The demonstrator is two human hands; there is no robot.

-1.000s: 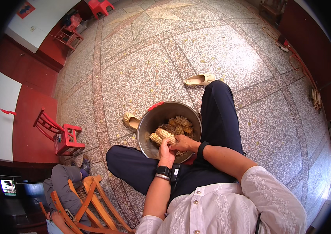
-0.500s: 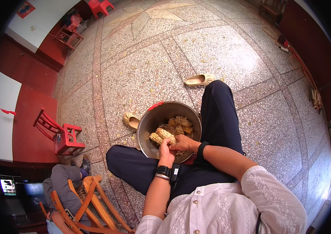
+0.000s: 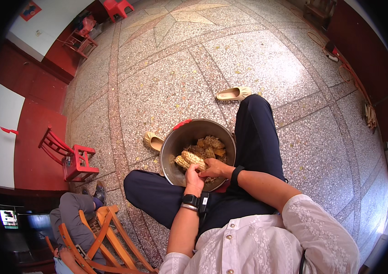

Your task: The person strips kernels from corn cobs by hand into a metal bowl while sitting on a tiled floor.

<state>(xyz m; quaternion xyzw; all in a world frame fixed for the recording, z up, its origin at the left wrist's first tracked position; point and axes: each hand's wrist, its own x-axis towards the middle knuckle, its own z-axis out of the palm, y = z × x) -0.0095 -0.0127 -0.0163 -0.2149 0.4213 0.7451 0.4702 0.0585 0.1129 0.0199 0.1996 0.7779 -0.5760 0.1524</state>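
Observation:
A deep round metal bucket [image 3: 168,166] stands between my legs, with several corn cobs [image 3: 213,147] and bits lying at its bottom. Over the near part of its opening, my two hands grip a pale ear of corn [image 3: 193,158]. My left hand [image 3: 194,179] is closed around its near end from below. From the right, my right hand [image 3: 216,169] is closed on the same end, its fingers touching the left hand. Beyond them, another pale ear [image 3: 181,162] lies alongside; whether it is held too, I cannot tell.
Beige shoes [image 3: 234,93] lie on the speckled stone floor beyond the bucket. At left are a small red chair [image 3: 80,163] and a person in grey trousers [image 3: 73,212] by a wooden folding chair [image 3: 111,237]. Cables [image 3: 347,73] run along the right wall.
The held ear has shifted very slightly within my hands. Both hands stay closed at almost the same spot over the bucket.

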